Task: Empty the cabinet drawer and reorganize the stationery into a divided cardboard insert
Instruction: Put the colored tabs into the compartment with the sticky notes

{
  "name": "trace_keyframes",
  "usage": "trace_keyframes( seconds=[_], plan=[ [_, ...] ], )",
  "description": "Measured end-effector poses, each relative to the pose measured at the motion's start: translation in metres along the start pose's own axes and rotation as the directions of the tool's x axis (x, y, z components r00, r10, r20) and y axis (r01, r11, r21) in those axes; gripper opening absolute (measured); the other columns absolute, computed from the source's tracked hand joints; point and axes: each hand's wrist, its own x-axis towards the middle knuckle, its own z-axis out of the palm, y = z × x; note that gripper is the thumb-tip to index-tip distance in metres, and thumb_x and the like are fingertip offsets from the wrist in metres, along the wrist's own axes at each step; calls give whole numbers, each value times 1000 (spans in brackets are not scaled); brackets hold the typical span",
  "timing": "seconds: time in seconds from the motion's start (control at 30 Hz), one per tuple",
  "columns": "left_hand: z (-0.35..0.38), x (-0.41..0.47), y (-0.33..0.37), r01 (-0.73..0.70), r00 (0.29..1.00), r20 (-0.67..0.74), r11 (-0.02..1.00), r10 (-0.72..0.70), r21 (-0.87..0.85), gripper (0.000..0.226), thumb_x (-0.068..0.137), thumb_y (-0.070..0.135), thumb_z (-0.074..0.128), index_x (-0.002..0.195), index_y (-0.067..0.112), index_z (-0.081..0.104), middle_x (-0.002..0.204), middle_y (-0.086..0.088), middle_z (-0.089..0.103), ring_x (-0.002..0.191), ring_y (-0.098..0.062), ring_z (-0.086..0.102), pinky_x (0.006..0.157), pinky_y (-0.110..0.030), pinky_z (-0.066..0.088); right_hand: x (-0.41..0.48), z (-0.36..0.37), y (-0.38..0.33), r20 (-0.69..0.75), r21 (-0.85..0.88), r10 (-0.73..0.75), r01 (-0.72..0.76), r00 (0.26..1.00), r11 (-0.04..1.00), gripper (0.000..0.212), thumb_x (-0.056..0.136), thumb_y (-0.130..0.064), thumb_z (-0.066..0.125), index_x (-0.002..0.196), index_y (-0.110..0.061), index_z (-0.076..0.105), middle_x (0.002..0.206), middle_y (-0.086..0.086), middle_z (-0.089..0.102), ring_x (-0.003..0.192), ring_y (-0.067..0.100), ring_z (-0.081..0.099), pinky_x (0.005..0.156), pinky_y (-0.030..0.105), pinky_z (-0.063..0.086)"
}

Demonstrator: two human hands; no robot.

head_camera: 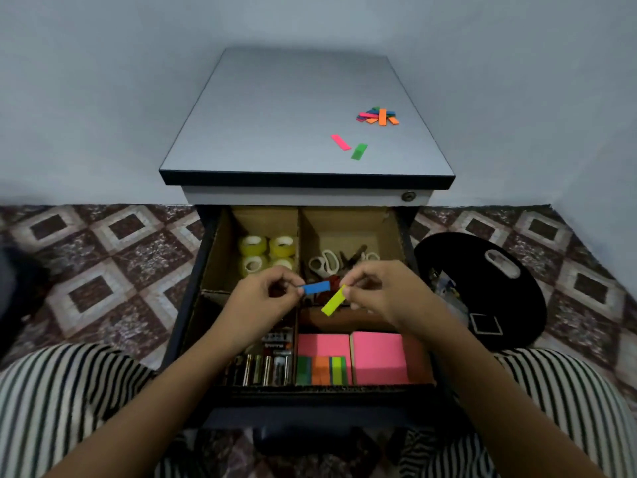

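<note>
The cabinet drawer stands pulled out with a divided cardboard insert (299, 229) inside. My left hand (263, 296) pinches a blue sticky flag pad (316, 288) above the drawer's middle. My right hand (374, 293) pinches a yellow sticky flag pad (333, 301) beside it. Yellow tape rolls (267, 253) fill the far left compartment, scissors (327, 262) the far right. Batteries (265, 369) lie near left. Pink sticky note pads (379, 357) and a row of coloured flags (322, 370) sit near right.
On the cabinet top (275, 125) lie a pile of coloured flag pads (378, 116), a loose pink pad (340, 142) and a green pad (359, 151). A black bag (482, 291) rests on the patterned floor to the right. My striped trouser legs flank the drawer.
</note>
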Motion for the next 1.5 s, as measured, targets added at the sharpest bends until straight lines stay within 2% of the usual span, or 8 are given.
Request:
trace_keyframes(
  seconds=[0.17, 0.3, 0.4, 0.67, 0.8, 1.03, 1.27, 1.5],
  plan=[
    [-3, 0, -8, 29, 1000, -9, 1000, -29, -3, 9, 85, 11, 65, 82, 20, 66, 71, 11, 58, 66, 4, 52, 66, -14, 41, -6, 27, 6, 232, -105, 78, -55, 970, 993, 14, 84, -7, 61, 83, -21, 63, 63, -9, 63, 53, -5, 56, 54, 12, 44],
    [-4, 5, -12, 38, 999, 10, 999, -38, -18, 11, 85, 12, 65, 81, 22, 66, 71, 10, 57, 65, 2, 51, 66, -16, 41, -2, 47, 13, 188, -178, 75, -41, 979, 983, 16, 84, -8, 61, 83, -24, 61, 69, -11, 58, 59, -2, 53, 54, 10, 38],
    [-8, 7, -11, 49, 998, 31, 998, -48, -46, 10, 85, 11, 64, 82, 20, 67, 71, 6, 57, 69, -9, 56, 67, -23, 45, -1, 56, 18, 145, -239, 48, -12, 988, 971, 10, 85, -10, 61, 86, -20, 62, 73, -9, 59, 66, 3, 55, 56, 13, 42],
    [-13, 15, -12, 72, 997, 24, 989, -69, -130, 11, 87, 10, 63, 82, 19, 64, 69, 1, 59, 68, -26, 63, 56, -29, 52, -8, 71, 19, 149, -383, -87, 139, 985, 913, 7, 88, -11, 54, 91, -14, 60, 84, -1, 63, 78, 17, 59, 71, 32, 48],
    [-10, 14, -13, 53, 998, 34, 989, -49, -135, 11, 87, 9, 63, 81, 19, 64, 70, 4, 56, 65, -18, 60, 54, -23, 50, -6, 73, 23, 162, -424, -75, 138, 984, 895, 6, 88, -10, 52, 87, -14, 57, 78, 0, 63, 73, 20, 60, 69, 36, 50],
    [-9, 13, -15, 31, 999, 30, 994, -28, -104, 11, 86, 10, 63, 81, 21, 64, 71, 5, 57, 65, -15, 57, 58, -29, 51, -6, 76, 26, 166, -581, -96, 176, 981, 794, 15, 87, -5, 49, 82, -19, 46, 81, 3, 61, 73, 25, 60, 63, 36, 50],
    [-7, 13, -15, 17, 999, 30, 995, -14, -96, 15, 86, 10, 63, 78, 23, 62, 70, 6, 56, 68, -12, 56, 60, -27, 49, -7, 77, 22, 206, -636, -71, 189, 976, 748, 20, 90, -7, 50, 101, -17, 62, 99, 2, 61, 90, 24, 61, 67, 31, 45],
    [-8, 12, -16, -4, 999, 35, 998, 6, -60, 15, 86, 11, 64, 80, 25, 63, 72, 10, 57, 74, -12, 58, 70, -36, 52, -6, 76, 23, 286, -610, -50, 223, 957, 760, 20, 89, -4, 48, 93, -17, 63, 91, 1, 56, 82, 22, 57, 63, 30, 44]
  ],
)
